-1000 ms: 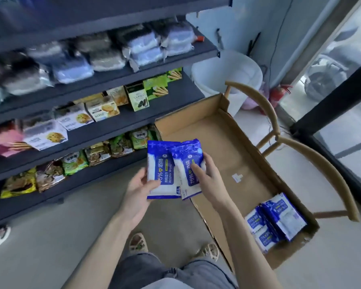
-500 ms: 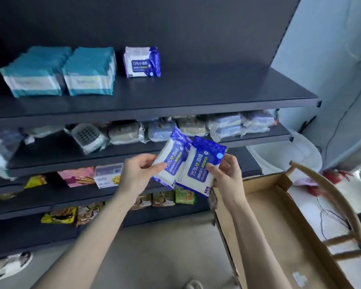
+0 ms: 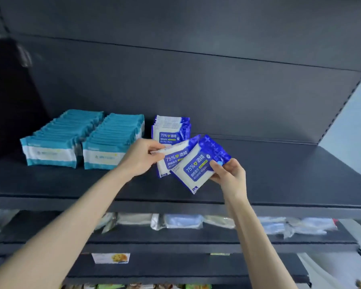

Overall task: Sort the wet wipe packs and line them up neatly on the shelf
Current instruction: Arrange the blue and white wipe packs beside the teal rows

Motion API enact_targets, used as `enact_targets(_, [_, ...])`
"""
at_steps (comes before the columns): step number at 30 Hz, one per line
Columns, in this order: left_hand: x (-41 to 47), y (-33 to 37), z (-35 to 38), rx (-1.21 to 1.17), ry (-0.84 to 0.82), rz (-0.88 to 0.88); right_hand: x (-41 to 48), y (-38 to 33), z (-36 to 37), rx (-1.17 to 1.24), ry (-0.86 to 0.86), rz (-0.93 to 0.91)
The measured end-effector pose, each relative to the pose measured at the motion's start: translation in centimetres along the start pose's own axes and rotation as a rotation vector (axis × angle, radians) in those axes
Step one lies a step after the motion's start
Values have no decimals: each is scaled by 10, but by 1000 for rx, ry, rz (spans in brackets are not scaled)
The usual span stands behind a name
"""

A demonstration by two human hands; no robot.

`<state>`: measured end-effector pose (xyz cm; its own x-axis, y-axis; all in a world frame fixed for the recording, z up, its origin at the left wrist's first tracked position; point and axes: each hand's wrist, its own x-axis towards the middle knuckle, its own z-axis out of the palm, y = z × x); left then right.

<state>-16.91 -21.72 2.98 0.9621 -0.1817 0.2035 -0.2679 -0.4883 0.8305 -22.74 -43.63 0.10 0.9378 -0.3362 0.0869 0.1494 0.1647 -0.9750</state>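
Over the shelf (image 3: 279,174), the left pack (image 3: 173,161) is pinched by the left hand (image 3: 141,156), the right pack (image 3: 198,170) by the right hand (image 3: 229,174); both are judged light, soft, slippery, best held at the seams

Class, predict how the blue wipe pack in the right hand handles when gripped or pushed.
Likely light: the right hand holds the blue wipe pack by one edge. Glossy film looks slippery. Flat, so it should slide, not roll.
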Motion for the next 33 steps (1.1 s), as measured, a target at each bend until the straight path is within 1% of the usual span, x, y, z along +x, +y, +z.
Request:
enact_targets(3, [45, -7, -5, 159, 13, -39, 48, 9, 17, -48, -4, -24])
enact_targets(7, [90, -11, -9, 305, 6, -54, 92, 27, 35, -54, -13, 17])
enact_targets(11, [127, -15, -12, 437, -53, -28, 120, 40, 48, -43, -20, 40])
enact_targets(13, [142, -20, -12, 465, -86, -26, 130, 45, 54, -55, -29, 43])
enact_targets(18, [162, -37, -23, 401, -199, -7, 143, 58, 62, -168, -27, 72])
enact_targets(19, [163, -39, -25, 398, -220, 8, 145, 60, 64, -216, -16, 65])
enact_targets(21, [163, -42, -26, 433, -246, 55, 147, 65, 69, -419, 9, 20])
enact_targets(24, [160, -46, -25, 511, -236, 150, 145, 66, 81, -665, 7, -40])
enact_targets(27, [161, -49, -23, 585, -252, 223, 142, 70, 91, -822, 11, -79])
enact_targets(30, [161, -47, -25, 651, -284, 259, 141, 74, 94, -950, 5, -72])
enact_targets(33, [162, -44, -29, 805, -294, 371, 141, 75, 94, -1015, 28, -88])
